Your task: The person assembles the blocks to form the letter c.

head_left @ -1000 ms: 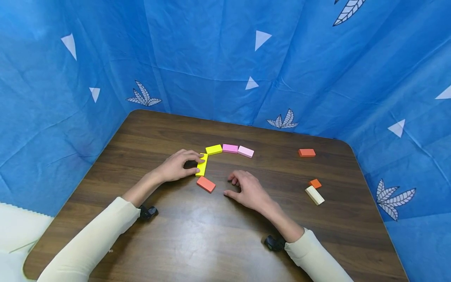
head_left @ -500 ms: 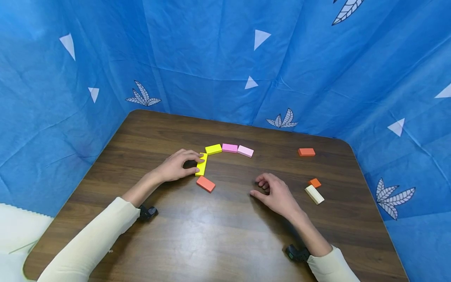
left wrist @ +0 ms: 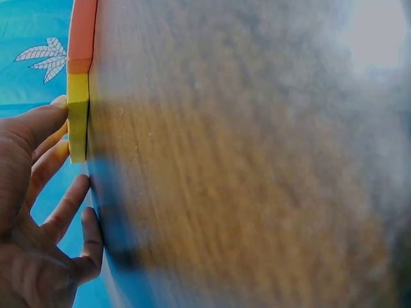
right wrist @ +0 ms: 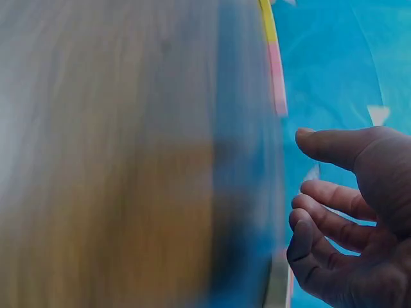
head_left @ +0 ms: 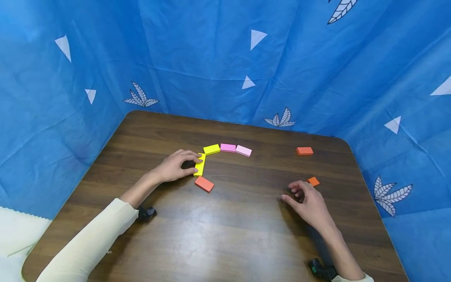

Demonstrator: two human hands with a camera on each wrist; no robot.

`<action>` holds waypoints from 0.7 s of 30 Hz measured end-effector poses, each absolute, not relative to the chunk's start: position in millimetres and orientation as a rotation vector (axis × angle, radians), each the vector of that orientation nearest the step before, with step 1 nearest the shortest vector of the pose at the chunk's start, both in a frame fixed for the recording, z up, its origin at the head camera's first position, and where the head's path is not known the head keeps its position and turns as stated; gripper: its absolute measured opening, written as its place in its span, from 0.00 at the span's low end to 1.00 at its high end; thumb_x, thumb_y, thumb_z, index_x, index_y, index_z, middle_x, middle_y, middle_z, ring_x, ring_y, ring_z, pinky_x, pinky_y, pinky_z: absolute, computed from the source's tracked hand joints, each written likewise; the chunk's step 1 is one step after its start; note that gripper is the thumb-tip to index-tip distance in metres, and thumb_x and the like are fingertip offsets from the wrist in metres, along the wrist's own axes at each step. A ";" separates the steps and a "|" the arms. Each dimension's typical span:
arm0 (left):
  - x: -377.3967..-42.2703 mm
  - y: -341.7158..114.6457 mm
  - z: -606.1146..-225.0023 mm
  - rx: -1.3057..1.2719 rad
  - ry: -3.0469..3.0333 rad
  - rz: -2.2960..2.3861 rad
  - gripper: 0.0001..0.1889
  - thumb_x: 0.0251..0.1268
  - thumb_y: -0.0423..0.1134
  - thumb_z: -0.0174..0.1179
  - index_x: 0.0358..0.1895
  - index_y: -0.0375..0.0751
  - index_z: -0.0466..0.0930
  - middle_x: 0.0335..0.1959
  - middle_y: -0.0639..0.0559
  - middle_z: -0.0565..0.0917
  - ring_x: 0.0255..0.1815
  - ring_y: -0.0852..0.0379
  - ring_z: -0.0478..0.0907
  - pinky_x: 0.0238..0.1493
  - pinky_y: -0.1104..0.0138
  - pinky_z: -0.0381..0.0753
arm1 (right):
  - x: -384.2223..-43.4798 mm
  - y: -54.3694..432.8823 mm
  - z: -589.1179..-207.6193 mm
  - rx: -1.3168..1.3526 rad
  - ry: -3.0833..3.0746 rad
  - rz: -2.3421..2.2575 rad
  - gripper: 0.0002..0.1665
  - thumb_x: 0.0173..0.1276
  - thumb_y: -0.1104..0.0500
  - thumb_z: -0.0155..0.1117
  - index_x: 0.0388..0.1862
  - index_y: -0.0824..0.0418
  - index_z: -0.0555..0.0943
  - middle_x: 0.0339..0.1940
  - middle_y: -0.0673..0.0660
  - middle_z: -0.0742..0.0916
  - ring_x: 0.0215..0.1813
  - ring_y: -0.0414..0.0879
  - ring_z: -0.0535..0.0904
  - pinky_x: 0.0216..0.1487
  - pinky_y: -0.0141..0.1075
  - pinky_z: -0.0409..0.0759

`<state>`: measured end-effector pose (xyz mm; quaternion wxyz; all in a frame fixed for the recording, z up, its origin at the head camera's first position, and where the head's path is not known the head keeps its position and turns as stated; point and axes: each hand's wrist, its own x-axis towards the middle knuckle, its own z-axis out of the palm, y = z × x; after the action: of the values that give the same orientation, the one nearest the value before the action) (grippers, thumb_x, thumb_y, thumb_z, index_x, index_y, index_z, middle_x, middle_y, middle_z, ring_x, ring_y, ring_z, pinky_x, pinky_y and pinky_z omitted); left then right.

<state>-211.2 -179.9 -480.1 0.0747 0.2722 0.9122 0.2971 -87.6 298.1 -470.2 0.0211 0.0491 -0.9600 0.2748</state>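
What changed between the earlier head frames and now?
The right hand moved to the person's right, from near the middle of the table to beside the orange block, and now covers the pale block in the head view. No block was visibly picked up or let go. The left hand still touches the yellow block; the other blocks stayed put.

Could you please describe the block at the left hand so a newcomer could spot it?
On the brown table lies a curved row of blocks. The left hand touches a yellow block there; unlike the other yellow block, it sits beside a coral block.
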 end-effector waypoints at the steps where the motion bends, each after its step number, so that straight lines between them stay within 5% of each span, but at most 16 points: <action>1: -211.0 -180.6 -480.6 0.824 2.738 0.893 0.21 0.74 0.47 0.71 0.65 0.48 0.87 0.72 0.47 0.82 0.72 0.41 0.75 0.73 0.40 0.75 | -85.4 304.8 -469.5 0.138 -2.964 0.850 0.25 0.73 0.45 0.76 0.58 0.59 0.84 0.50 0.58 0.88 0.47 0.49 0.83 0.48 0.45 0.83; 13: -211.3 -182.1 -483.2 0.833 2.735 0.910 0.21 0.73 0.47 0.71 0.65 0.48 0.87 0.73 0.47 0.82 0.72 0.41 0.76 0.72 0.41 0.76 | -67.5 354.5 -475.7 -0.053 -2.870 0.773 0.29 0.71 0.49 0.78 0.63 0.63 0.83 0.53 0.64 0.81 0.36 0.37 0.74 0.31 0.32 0.71; 21: -212.0 -181.4 -484.2 0.816 2.731 0.904 0.21 0.74 0.48 0.71 0.66 0.49 0.87 0.73 0.49 0.82 0.73 0.42 0.75 0.74 0.42 0.75 | -68.7 361.5 -480.2 -0.150 -2.932 0.721 0.33 0.70 0.49 0.79 0.64 0.68 0.80 0.50 0.67 0.83 0.36 0.46 0.78 0.29 0.31 0.71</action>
<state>-212.0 -181.4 -484.2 0.0757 0.2721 0.9106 0.3016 -68.7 361.5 -480.2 0.0595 -0.0494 -0.9682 0.2380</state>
